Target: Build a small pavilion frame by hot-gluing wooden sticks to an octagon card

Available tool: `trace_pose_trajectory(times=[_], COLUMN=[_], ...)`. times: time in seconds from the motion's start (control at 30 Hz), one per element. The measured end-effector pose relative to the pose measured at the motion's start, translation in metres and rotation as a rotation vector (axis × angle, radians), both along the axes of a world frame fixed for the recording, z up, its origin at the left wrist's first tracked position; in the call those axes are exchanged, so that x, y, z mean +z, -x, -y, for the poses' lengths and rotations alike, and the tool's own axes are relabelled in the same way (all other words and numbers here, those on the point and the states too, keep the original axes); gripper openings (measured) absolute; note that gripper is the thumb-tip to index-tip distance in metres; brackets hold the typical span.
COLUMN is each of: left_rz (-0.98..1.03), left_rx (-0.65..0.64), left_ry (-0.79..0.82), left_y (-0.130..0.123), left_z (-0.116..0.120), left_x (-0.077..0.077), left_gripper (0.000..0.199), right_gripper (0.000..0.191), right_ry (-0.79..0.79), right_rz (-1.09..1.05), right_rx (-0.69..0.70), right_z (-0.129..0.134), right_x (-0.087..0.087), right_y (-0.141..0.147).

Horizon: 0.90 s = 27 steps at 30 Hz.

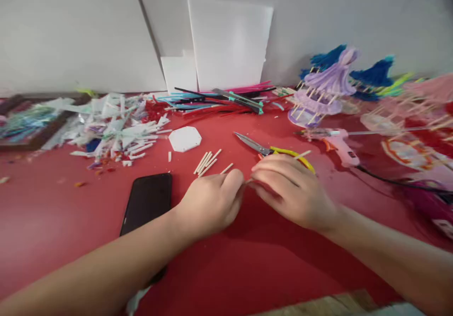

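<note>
My left hand point(214, 200) is closed in front of me, thumb and fingers pinched on a thin wooden stick point(249, 182) that shows only briefly between my hands. Fingers of my right hand point(293, 188) bend down over the stick's other side. One pale stick end point(227, 168) shows just beyond my left knuckles; another stick end point(303, 154) pokes out past my right hand. Several short wooden sticks point(206, 163) lie together beyond my left hand. Yellow-handled scissors point(253, 144) rest behind my right hand, which partly covers their handles.
A white octagonal foam piece point(185, 139) and a black phone point(146, 203) lie left. Foam scraps point(116, 127) are heaped behind them. Pipe cleaners point(201, 103) and a cutter point(240, 100) lie at the back. A pink glue gun point(339, 146) and a purple carousel model point(325, 87) stand right.
</note>
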<state>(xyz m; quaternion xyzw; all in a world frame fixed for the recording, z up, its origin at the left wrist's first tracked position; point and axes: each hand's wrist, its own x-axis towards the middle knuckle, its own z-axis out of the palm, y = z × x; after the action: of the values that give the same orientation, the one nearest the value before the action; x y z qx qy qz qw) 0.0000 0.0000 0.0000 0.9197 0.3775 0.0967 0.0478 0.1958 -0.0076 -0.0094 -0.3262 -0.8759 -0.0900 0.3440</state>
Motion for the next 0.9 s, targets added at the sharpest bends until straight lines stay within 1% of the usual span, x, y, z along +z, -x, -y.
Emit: trace_pose_trajectory(times=[0.1, 0.2, 0.37, 0.5, 0.67, 0.77, 0.9], left_rz=[-0.006, -0.015, -0.016, 0.006, 0.146, 0.243, 0.356], left_rx=[-0.012, -0.023, -0.001, 0.034, 0.034, 0.05, 0.084], left_ry=[-0.042, -0.071, -0.059, -0.052, 0.044, 0.103, 0.277], left_y=[0.0009, 0.0009, -0.0007, -0.0028, -0.0026, -0.0014, -0.0007], left_z=[-0.0013, -0.0017, 0.0011, 0.0029, 0.0006, -0.0005, -0.0024], left_x=[-0.0058, -0.0088, -0.0101, -0.0105, -0.0086, -0.0076, -0.0067], left_gripper=[0.015, 0.015, 0.016, 0.014, 0.013, 0.01, 0.008], right_gripper=[0.009, 0.009, 0.015, 0.019, 0.011, 0.013, 0.014], right_ry=[0.053, 0.082, 0.099, 0.127, 0.129, 0.094, 0.096], right_rz=[0.02, 0.021, -0.001, -0.009, -0.024, -0.011, 0.002], right_rx=[-0.012, -0.018, -0.026, -0.054, -0.039, -0.018, 0.021], right_z=[0.0018, 0.0028, 0.0059, 0.0088, 0.0062, 0.0037, 0.0042], right_x=[-0.0037, -0.0028, 0.0028, 0.0034, 0.0012, -0.0003, 0.0011], right_y=[-0.0023, -0.0023, 0.0013, 0.0036, 0.0032, 0.0011, -0.0008])
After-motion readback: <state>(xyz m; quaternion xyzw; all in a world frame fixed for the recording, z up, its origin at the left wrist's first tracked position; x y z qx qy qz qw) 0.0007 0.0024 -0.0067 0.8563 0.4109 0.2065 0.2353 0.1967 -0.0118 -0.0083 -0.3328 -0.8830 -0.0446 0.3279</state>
